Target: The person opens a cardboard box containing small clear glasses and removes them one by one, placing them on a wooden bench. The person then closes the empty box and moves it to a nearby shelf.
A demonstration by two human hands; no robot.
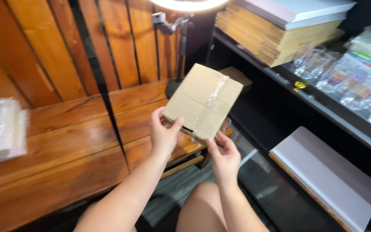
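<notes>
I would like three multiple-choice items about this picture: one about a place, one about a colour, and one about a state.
1. Where is the stack of flat cardboard sheets?
A. on the top shelf at the right
B. on the wooden table
C. on the floor

2. What colour is the cardboard box?
A. white
B. brown
C. blue

3. How is the box held?
A. lying on the table
B. by one hand only
C. by both hands, above the table

Answers:
1 A: the sheets lie on the black shelf.
2 B: plain brown, with clear tape.
3 C: the left hand and right hand grip its lower edge.
</notes>
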